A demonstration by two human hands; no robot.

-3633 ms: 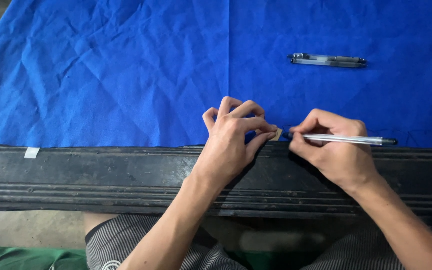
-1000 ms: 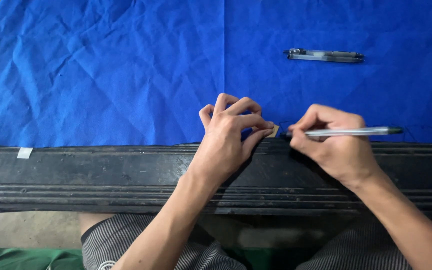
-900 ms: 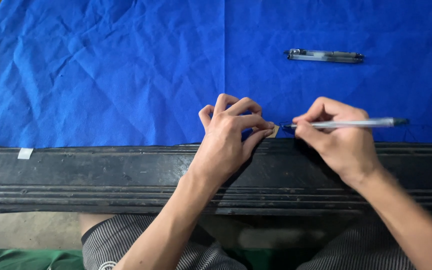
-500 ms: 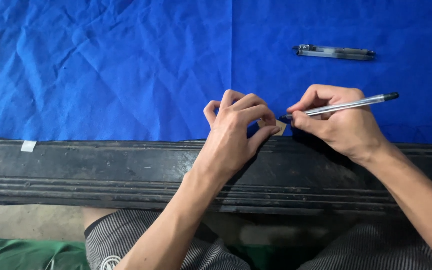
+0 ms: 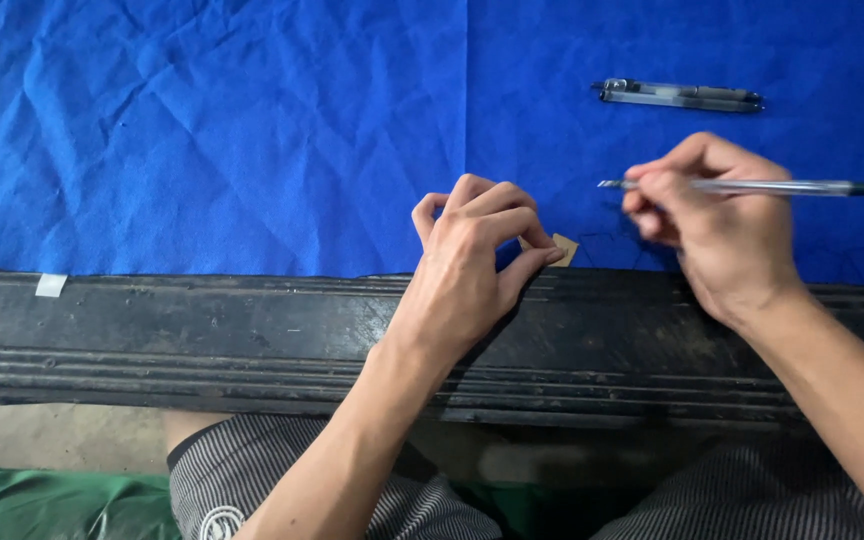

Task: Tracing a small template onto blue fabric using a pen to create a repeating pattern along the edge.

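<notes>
No container shows in the view; the work lies on a wrinkled blue cloth spread over a table with a dark, ridged wooden edge.

The left hand rests at the near border of the cloth with its fingers curled; thumb and forefinger pinch down on a small tan tag, of which only one corner shows past the fingertips, so its full shape cannot be told. The right hand is closed around a clear-barrelled pen, held nearly level above the cloth, tip pointing left, dark end to the right; the tip hangs clear of the cloth, a little up and to the right of the tag. Faint dark lines on the cloth beneath that hand are too dim to read.

Pens number two: the one in hand, and a second clear pen lying loose on the cloth farther away, well apart from both hands. One small white tape scrap sits on the table edge at the left. Striped trousers and a green fabric are cut off at the bottom.
</notes>
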